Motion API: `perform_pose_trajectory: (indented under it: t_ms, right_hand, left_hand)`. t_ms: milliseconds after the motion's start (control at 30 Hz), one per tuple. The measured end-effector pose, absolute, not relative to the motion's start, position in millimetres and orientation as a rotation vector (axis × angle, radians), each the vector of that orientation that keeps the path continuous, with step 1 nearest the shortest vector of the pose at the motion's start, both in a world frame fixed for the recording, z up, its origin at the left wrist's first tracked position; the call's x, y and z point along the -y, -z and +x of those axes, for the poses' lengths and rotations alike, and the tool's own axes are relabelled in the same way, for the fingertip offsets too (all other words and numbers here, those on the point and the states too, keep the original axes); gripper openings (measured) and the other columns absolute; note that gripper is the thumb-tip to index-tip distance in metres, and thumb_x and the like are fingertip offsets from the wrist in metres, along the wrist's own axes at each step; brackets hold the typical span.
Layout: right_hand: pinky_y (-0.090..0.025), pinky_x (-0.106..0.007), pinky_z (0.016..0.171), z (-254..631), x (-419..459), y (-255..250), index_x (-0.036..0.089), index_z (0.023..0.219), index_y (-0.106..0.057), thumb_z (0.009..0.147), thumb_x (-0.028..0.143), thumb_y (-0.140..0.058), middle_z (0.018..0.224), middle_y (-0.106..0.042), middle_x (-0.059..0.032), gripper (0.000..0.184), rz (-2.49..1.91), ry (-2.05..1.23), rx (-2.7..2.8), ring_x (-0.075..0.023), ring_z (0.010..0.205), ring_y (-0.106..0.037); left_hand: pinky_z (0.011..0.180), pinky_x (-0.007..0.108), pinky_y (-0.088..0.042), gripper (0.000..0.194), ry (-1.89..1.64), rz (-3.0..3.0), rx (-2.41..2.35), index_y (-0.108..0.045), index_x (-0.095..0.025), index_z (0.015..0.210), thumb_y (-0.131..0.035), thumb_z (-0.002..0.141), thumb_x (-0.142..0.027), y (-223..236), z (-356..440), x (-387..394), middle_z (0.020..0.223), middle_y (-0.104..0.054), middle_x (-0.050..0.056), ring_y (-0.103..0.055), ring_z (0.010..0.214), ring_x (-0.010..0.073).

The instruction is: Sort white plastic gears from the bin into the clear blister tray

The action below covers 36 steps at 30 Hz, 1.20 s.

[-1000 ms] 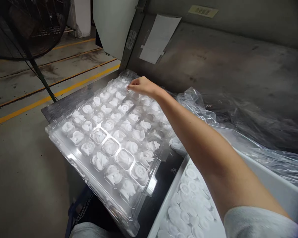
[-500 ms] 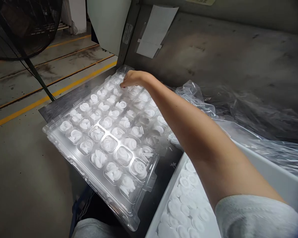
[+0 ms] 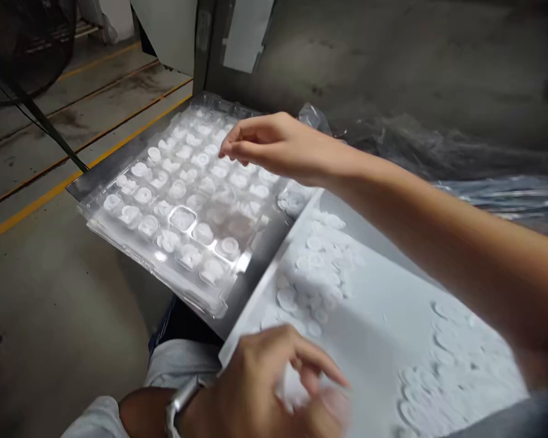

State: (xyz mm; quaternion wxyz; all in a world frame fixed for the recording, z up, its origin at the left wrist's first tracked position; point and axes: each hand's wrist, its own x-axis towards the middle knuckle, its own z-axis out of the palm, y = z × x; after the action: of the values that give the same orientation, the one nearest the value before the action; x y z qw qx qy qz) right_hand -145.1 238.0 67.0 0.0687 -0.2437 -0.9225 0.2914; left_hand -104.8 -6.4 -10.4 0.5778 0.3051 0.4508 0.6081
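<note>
My right hand [image 3: 267, 143] hovers over the right far part of a clear plastic blister tray [image 3: 153, 258]. Its fingers are loosely bent, thumb a little apart, and no piece shows in them. Small white plastic pieces, among them round discs [image 3: 229, 246], lie grouped in the tray's pockets. My left hand [image 3: 274, 383], with a metal watch [image 3: 180, 404] on its wrist, is low in front, over the near edge of a white bin [image 3: 251, 316]. Motion smears it, but white pieces [image 3: 293, 386] show between its curled fingers.
Inside the bin lie two heaps of white discs [image 3: 317, 261], [image 3: 456, 365]. More pieces [image 3: 295, 198] lie between tray and bin. Crumpled clear plastic sheeting [image 3: 506, 201] lies behind the bin, before a dark panel [image 3: 393, 67]. A fan [image 3: 22, 55] stands at far left.
My right hand has drawn back from the tray's far end and lifted above it. My left hand has come into view at the bottom. The view has shifted, showing more of the bin.
</note>
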Motion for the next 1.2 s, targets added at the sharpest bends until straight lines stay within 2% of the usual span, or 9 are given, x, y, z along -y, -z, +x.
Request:
perform_pose_trajectory:
  t_ms: [100,167,233,300,567,667,867,1067,1200]
  right_hand:
    - [-0.045,-0.027,0.062,-71,-177,-83,0.017,0.093,-0.065,0.094,0.032,-0.054,0.087,-0.066,-0.0033,0.018,-0.176,-0.846,2.840,-0.0122,0.071,-0.057]
    - [-0.046,-0.029,0.062,-25,-140,-81,0.015,0.098,-0.064,0.096,0.026,-0.048,0.091,-0.063,-0.0066,0.019,-0.029,-0.593,2.860,-0.0139,0.075,-0.057]
    - [-0.047,-0.034,0.067,14,-111,-71,0.015,0.102,-0.062,0.096,0.022,-0.047,0.098,-0.064,-0.0101,0.018,-0.037,-0.332,2.846,-0.0187,0.082,-0.058]
    - [-0.047,-0.036,0.069,46,-91,-57,0.014,0.110,-0.059,0.094,0.019,-0.051,0.104,-0.064,-0.0117,0.018,-0.109,-0.227,2.823,-0.0211,0.087,-0.057]
    - [-0.043,-0.040,0.079,119,-68,-33,0.016,0.122,-0.052,0.090,0.026,-0.060,0.112,-0.061,-0.0123,0.034,-0.559,-0.284,2.647,-0.0233,0.093,-0.053]
    - [-0.042,-0.039,0.078,131,-66,-31,0.017,0.117,-0.057,0.091,0.027,-0.060,0.108,-0.064,-0.0097,0.028,-0.616,-0.338,2.674,-0.0230,0.094,-0.054]
    - [-0.042,-0.036,0.071,145,-73,-25,0.019,0.102,-0.061,0.092,0.023,-0.057,0.096,-0.067,-0.0041,0.011,-0.688,-0.686,2.594,-0.0183,0.087,-0.057]
    - [-0.044,-0.031,0.065,155,-82,-29,0.023,0.089,-0.061,0.093,0.027,-0.056,0.094,-0.057,-0.0055,0.008,-0.783,-0.642,2.578,-0.0177,0.085,-0.052]
    - [-0.046,-0.031,0.065,156,-85,-21,0.023,0.092,-0.060,0.095,0.028,-0.051,0.096,-0.055,-0.0068,0.011,-0.809,-0.590,2.635,-0.0173,0.085,-0.051]
  left_hand:
    - [0.042,0.014,-0.029,0.033,-1.478,0.264,-0.786,-0.064,-0.018,0.088,-0.062,0.081,-0.050,10,-106,3,0.069,-0.050,-0.002,-0.046,0.054,0.0044]
    - [0.039,0.015,-0.032,0.037,-1.473,0.138,-0.749,-0.061,-0.018,0.085,-0.050,0.085,-0.054,6,-105,-1,0.070,-0.052,-0.001,-0.050,0.055,0.0070]
    - [0.054,0.018,-0.048,0.033,-1.450,0.044,-0.723,-0.062,-0.019,0.093,-0.037,0.091,-0.041,0,-99,-4,0.079,-0.058,0.000,-0.059,0.066,0.0083]
    - [0.071,0.021,-0.054,0.035,-1.415,-0.065,-0.642,-0.063,-0.018,0.099,-0.031,0.093,-0.031,-7,-88,-5,0.087,-0.064,0.002,-0.065,0.077,0.0094]
    - [0.095,0.027,-0.051,0.037,-1.269,-0.161,-0.503,-0.067,-0.017,0.100,-0.034,0.095,-0.032,-15,-23,-10,0.098,-0.071,0.002,-0.067,0.097,0.0122]
    - [0.103,0.032,-0.048,0.037,-1.215,-0.191,-0.525,-0.065,-0.016,0.087,-0.032,0.097,-0.030,-14,-4,-12,0.093,-0.070,0.002,-0.066,0.104,0.0148]
    - [0.110,0.038,-0.043,0.040,-1.148,-0.222,-0.566,-0.063,-0.017,0.083,-0.031,0.099,-0.033,-7,12,-12,0.085,-0.069,0.004,-0.063,0.115,0.0192]
    - [0.117,0.046,-0.034,0.042,-1.116,-0.142,-0.609,-0.059,-0.020,0.127,-0.038,0.096,-0.040,1,11,-5,0.109,-0.071,0.007,-0.057,0.127,0.0247]
    - [0.119,0.047,-0.032,0.045,-1.123,-0.140,-0.589,-0.053,-0.020,0.135,-0.041,0.094,-0.036,2,11,-5,0.119,-0.069,0.007,-0.054,0.131,0.0256]
